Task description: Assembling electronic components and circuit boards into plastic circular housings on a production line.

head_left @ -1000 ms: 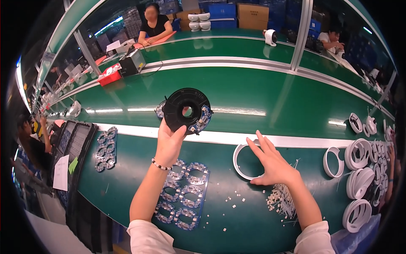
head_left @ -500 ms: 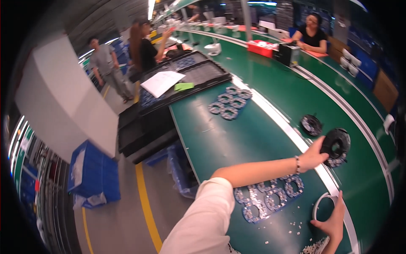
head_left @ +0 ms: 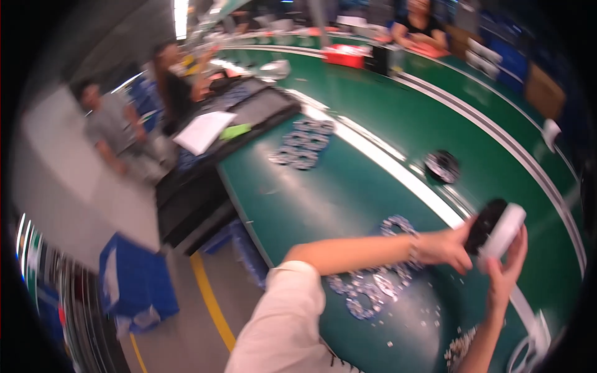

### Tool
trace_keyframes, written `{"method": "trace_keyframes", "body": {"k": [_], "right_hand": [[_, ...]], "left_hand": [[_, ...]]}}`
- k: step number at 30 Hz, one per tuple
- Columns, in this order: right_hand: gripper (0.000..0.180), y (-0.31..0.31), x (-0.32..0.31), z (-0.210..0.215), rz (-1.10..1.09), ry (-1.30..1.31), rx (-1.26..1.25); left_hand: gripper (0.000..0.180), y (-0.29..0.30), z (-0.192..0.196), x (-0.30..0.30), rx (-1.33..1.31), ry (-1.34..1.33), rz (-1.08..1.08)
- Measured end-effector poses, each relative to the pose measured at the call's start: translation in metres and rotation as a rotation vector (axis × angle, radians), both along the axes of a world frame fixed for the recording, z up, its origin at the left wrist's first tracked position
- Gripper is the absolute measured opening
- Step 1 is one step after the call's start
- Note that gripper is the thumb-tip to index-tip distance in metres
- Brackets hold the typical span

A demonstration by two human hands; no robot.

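Note:
My left hand grips a black round part from its left side, over the edge of the green bench. On the other side of it my right hand is closed around a white ring-shaped part. The two parts face each other edge-on, close together; whether they are joined cannot be told through the blur. Under my left forearm lies a panel of blue ring-shaped circuit boards, partly hidden. Another black round part with a circuit board rests on the green conveyor.
More ring-shaped circuit boards lie farther along the bench. Small white pieces are scattered near my right forearm, with a white ring beyond it. Black trays hold papers. A blue bin stands left; people are across and ahead.
My right hand has lifted the white ring-shaped part from the bench edge up to the black round part in my left hand. The view has shifted slightly.

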State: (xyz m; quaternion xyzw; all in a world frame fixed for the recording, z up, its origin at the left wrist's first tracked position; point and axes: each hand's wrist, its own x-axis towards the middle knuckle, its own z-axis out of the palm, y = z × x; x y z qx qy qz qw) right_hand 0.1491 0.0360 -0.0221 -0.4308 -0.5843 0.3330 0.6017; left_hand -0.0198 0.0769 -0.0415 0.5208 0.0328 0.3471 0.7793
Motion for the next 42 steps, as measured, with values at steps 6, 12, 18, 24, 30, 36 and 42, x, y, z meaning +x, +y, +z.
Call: {"method": "trace_keyframes", "body": {"k": [6, 12, 18, 24, 30, 36, 42], "right_hand": [[0.111, 0.001, -0.019, 0.020, 0.142, -0.527, 0.299], [0.116, -0.005, -0.006, 0.016, 0.085, -0.567, 0.168], [0.113, -0.011, -0.016, 0.006, 0.011, -0.432, 0.057], [0.114, -0.018, -0.032, 0.001, -0.068, -0.539, 0.169], [0.118, -0.013, -0.029, 0.001, 0.031, -0.387, 0.053], [0.117, -0.016, -0.031, 0.005, -0.057, -0.663, 0.193], [0.114, -0.006, -0.023, 0.012, -0.012, -0.707, 0.193]], "left_hand": [[0.084, 0.010, 0.022, -0.026, -0.648, -0.119, -0.094], [0.054, 0.010, 0.006, -0.004, -0.608, -0.074, 0.036], [0.049, -0.002, 0.008, -0.006, -0.555, -0.128, 0.066], [0.054, -0.008, 0.000, -0.005, -0.562, -0.078, 0.248], [0.062, -0.011, 0.005, -0.003, -0.405, -0.133, 0.201], [0.079, -0.004, 0.002, -0.005, -0.503, -0.123, 0.036], [0.074, 0.005, 0.002, -0.011, -0.443, 0.001, 0.075]]}}
